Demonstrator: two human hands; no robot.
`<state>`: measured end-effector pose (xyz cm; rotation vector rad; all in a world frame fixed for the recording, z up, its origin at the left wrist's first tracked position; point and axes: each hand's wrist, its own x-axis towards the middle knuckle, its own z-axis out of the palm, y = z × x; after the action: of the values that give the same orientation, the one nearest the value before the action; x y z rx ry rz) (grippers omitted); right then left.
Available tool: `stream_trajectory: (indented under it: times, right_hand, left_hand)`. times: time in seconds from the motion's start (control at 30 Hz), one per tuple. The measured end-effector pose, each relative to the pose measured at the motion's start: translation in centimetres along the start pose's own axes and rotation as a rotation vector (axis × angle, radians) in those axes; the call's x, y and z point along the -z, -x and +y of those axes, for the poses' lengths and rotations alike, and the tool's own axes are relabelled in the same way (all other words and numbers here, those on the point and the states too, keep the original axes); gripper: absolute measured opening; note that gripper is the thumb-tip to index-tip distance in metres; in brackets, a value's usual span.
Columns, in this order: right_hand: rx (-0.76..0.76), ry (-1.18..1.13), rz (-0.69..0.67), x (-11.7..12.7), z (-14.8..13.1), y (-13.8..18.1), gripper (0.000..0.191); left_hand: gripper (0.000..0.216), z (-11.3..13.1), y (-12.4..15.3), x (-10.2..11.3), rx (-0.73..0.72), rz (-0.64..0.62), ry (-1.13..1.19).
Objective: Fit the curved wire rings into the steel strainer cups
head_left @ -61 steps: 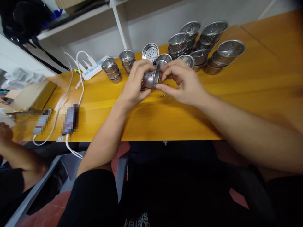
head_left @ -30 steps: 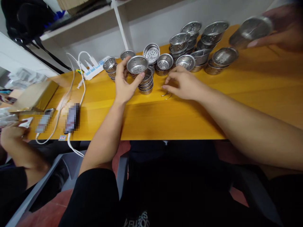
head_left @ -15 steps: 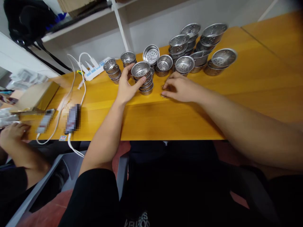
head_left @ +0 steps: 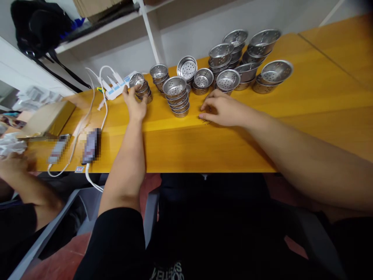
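My left hand (head_left: 135,107) reaches to the leftmost stack of small perforated metal cups (head_left: 142,83). Its fingers are apart, with the fingertips at the stack's left side and the thumb near its right; whether they press on it I cannot tell. A taller stack of perforated cups (head_left: 176,93) stands to the right of that hand, untouched. My right hand (head_left: 218,109) rests on the table in front of other cups, fingers bent, a gap between thumb and fingers. Small thin metal pieces (head_left: 206,121) lie under its thumb, too small to name.
Larger perforated metal bowls (head_left: 264,42) stand in stacks at the back right of the wooden table (head_left: 186,151). At left are a white power strip (head_left: 118,88), cables, two blurred devices and a cardboard box (head_left: 48,116). Another person's arm (head_left: 29,186) is at far left.
My left hand has let go of the taller cup stack and moved left to the leftmost stack. My right hand stays about where it was. The other person's hand has shifted slightly.
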<state>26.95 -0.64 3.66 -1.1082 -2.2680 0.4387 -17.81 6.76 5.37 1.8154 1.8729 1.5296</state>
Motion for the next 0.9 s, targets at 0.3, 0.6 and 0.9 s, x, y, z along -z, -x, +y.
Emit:
stream_trajectory:
  times: [0.3, 0.6, 0.9]
  right_hand:
    - [-0.001, -0.002, -0.004, 0.1, -0.2, 0.1, 0.042]
    - [0.001, -0.032, -0.06, 0.9, -1.0, 0.1, 0.034]
    - [0.063, -0.063, 0.119, 0.6, -1.3, 0.0, 0.033]
  left_hand:
    - [0.039, 0.9, 0.0, -0.3, 0.019, -0.001, 0.032]
    - [0.049, 3.3, 1.5, -0.2, 0.056, 0.034, -0.022]
    - [0.062, 3.3, 0.4, 0.3, -0.312, 0.231, 0.12]
